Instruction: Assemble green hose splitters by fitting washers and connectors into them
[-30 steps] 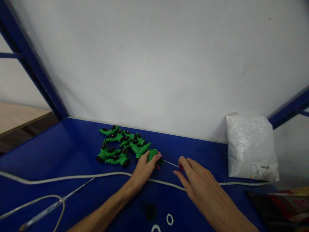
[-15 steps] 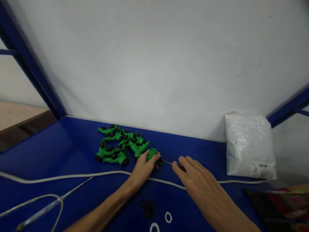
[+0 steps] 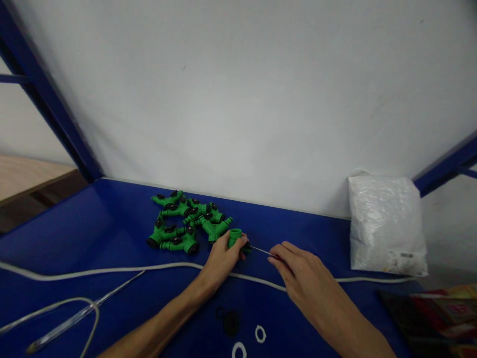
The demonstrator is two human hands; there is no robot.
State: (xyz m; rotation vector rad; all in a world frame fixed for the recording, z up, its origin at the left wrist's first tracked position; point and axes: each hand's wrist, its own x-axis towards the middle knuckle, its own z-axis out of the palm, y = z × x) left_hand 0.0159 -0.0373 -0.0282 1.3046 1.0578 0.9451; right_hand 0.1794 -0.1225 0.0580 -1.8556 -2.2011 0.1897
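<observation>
The left hand (image 3: 223, 252) has its thumb and fingers closed around a green fitting (image 3: 234, 234), whose round mouth faces up, just above the blue table (image 3: 316, 238). The right hand (image 3: 303, 266) has its fingers pinched around the handle of a thin red-handled screwdriver (image 3: 263, 250), the shaft pointing at the black part of that fitting beside the left fingertips; whether the tip is seated cannot be told. Work on this piece therefore looks under way, not finished. Just beyond, a cluster of similar green fittings (image 3: 193, 217) lies against the wall side, most with black knobs in place; the nearest Y-piece (image 3: 215, 230) shows none on its upper side. Whether those are done or waiting is unclear. Toward the person lie two white rings (image 3: 260, 334) and some black rings (image 3: 231, 323), loose and fitted to nothing, so any step with them seems left over or set aside. A white cable (image 3: 112, 271) crosses the table under both arms, with a clear rod (image 3: 70, 320) at left and a white plastic parcel (image 3: 387, 223) at right.
</observation>
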